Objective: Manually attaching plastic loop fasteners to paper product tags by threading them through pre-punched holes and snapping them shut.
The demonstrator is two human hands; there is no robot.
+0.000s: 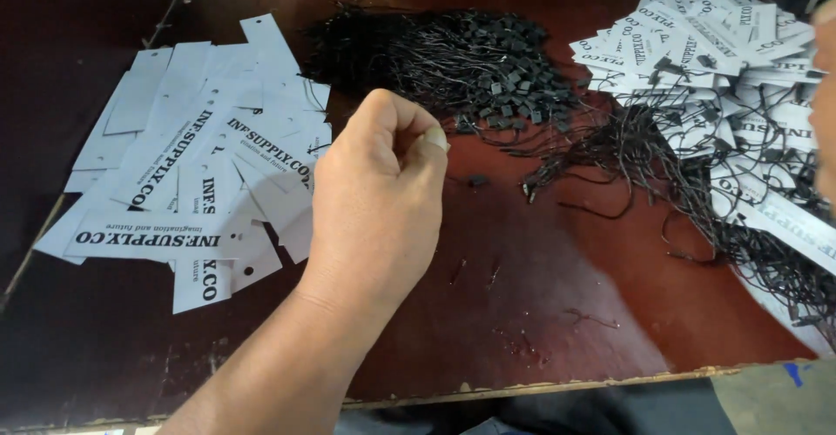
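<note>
My left hand hovers over the middle of the dark red-brown table, seen from the back. Its thumb and fingertips are pinched together, and I can make out nothing between them. Just beyond the fingertips lies a heap of black string fasteners with small square locks. One loose black lock rests on the table close to the thumb. Plain white paper tags with black print are spread out to the left of the hand. Only a sliver of my right hand shows at the right edge, above the strung tags.
A pile of white tags with black strings attached fills the far right, and its strings trail down toward the table's right front corner. The table's worn front edge runs along the bottom.
</note>
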